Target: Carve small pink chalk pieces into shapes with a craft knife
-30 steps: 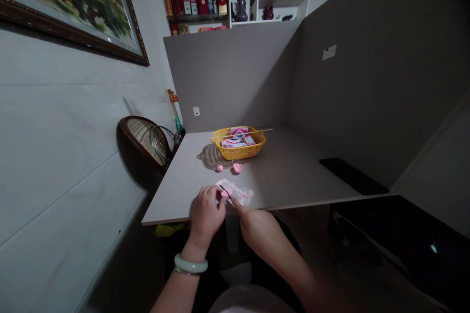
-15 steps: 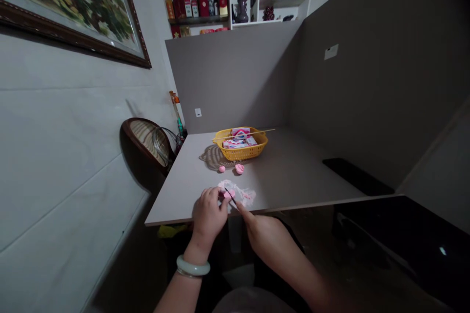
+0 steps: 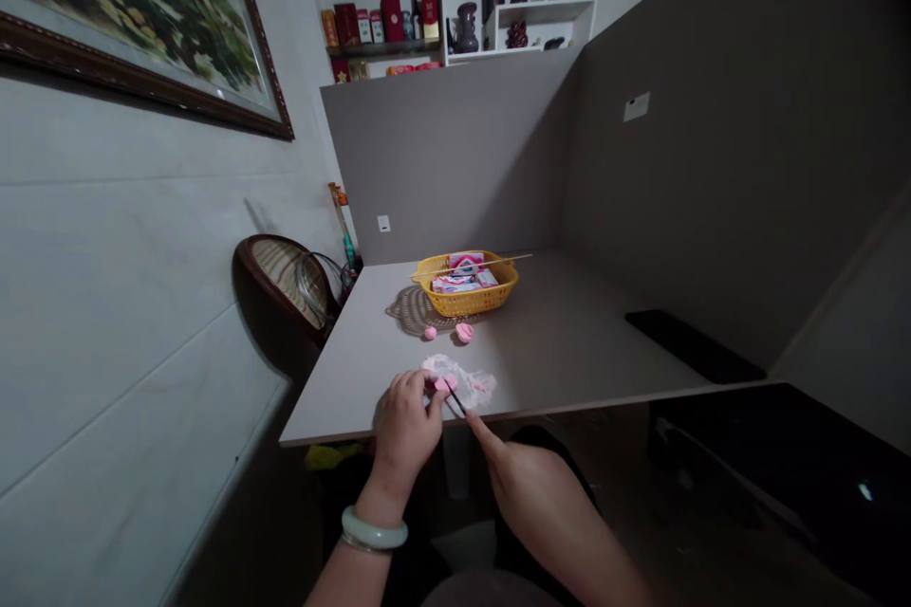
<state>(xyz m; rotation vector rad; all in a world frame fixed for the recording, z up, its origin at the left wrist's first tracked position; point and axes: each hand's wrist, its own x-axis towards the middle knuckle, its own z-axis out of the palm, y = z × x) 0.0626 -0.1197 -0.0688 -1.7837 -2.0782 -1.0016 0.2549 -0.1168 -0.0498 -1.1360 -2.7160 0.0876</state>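
Note:
My left hand (image 3: 407, 417) is closed at the near edge of the grey table (image 3: 562, 341), its fingertips pinching a small pink piece (image 3: 446, 383). My right hand (image 3: 523, 474) is closed round a thin dark stick (image 3: 455, 398), whose tip touches that pink piece. Under and beside the piece lies a crumpled clear plastic wrapper (image 3: 466, 377) with another bit of pink in it. Two more small pink pieces (image 3: 462, 332) sit farther back on the table. A pale green bangle (image 3: 374, 531) rings my left wrist.
A yellow basket (image 3: 466, 289) with small packets and a long wooden skewer across its rim stands mid-table. A dark flat object (image 3: 694, 346) lies at the right. Grey partition walls close the back and right; a round dark chair back (image 3: 277, 289) stands left.
My right hand has drawn back toward me, and the stick's tip stays at the pink piece. The left hand holds its place. The view has tilted slightly.

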